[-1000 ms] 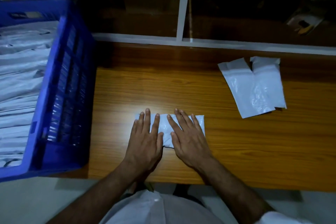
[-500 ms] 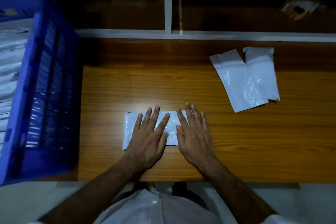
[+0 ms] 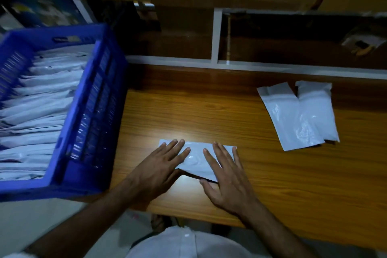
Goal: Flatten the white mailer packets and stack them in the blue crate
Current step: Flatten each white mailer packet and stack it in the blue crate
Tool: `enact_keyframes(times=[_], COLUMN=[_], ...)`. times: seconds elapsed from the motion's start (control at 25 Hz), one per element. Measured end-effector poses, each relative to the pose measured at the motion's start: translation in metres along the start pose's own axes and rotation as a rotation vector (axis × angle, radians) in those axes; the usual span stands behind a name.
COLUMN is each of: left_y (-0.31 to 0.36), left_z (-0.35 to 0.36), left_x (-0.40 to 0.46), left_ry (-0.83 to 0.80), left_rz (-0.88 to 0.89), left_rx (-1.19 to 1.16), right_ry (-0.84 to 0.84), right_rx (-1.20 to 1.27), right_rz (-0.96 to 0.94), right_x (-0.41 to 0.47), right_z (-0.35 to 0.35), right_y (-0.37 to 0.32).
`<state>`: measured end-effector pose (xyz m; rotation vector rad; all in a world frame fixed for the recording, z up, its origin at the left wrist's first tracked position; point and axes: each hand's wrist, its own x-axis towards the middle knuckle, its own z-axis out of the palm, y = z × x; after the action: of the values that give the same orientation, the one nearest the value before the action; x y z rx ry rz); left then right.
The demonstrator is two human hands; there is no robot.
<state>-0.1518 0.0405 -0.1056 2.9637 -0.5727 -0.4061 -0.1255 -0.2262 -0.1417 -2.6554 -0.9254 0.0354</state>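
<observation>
A white mailer packet (image 3: 196,160) lies on the wooden table (image 3: 272,174) near its front edge. My left hand (image 3: 159,169) presses flat on its left part with straight fingers. My right hand (image 3: 226,178) presses flat on its right part, thumb at the near edge. The blue crate (image 3: 92,111) stands at the left, filled with several stacked white packets (image 3: 41,111). Two more white mailer packets (image 3: 299,113) lie overlapping at the right of the table.
A white-framed shelf opening (image 3: 216,35) runs along the back of the table, with a small item (image 3: 362,44) inside at the far right. The table's front edge (image 3: 188,216) is just above my white shirt.
The view has swung left, so more of the crate shows. Both hands stay flat on the packet; they have spread slightly apart, and the packet's near edge has shifted.
</observation>
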Motion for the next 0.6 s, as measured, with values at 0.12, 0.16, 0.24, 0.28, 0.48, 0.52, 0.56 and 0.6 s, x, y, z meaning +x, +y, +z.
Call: enact_keyframes(times=[0.12, 0.16, 0.24, 0.28, 0.48, 0.52, 0.56, 0.6], left_y=[-0.003, -0.004, -0.009, -0.009, -0.010, -0.012, -0.017, -0.024], left_z=[-0.017, -0.025, -0.043, -0.054, -0.117, -0.128, -0.137, -0.145], left_x=[0.002, 0.003, 0.007, 0.009, 0.011, 0.007, 0.003, -0.002], left_ry=[0.056, 0.091, 0.092, 0.119, 0.319, 0.358, 0.393, 0.421], left_rz=[-0.011, -0.020, -0.063, -0.084, -0.182, -0.212, -0.234, -0.250], left_rx=[0.048, 0.104, 0.133, 0.131, 0.222, 0.243, 0.263, 0.294], right_ry=[0.034, 0.062, 0.140, 0.183, 0.307, 0.314, 0.322, 0.328], right_rx=[-0.033, -0.035, -0.050, -0.044, -0.044, -0.054, -0.060, -0.065], right_rz=[0.085, 0.087, 0.058, 0.033, -0.089, -0.114, -0.132, -0.148], right_x=[0.017, 0.025, 0.042, 0.051, 0.104, 0.115, 0.124, 0.134], right_z=[-0.003, -0.008, -0.022, -0.032, -0.087, -0.095, -0.101, -0.106], right_y=[-0.006, -0.007, -0.008, -0.008, -0.013, -0.019, -0.026, -0.035])
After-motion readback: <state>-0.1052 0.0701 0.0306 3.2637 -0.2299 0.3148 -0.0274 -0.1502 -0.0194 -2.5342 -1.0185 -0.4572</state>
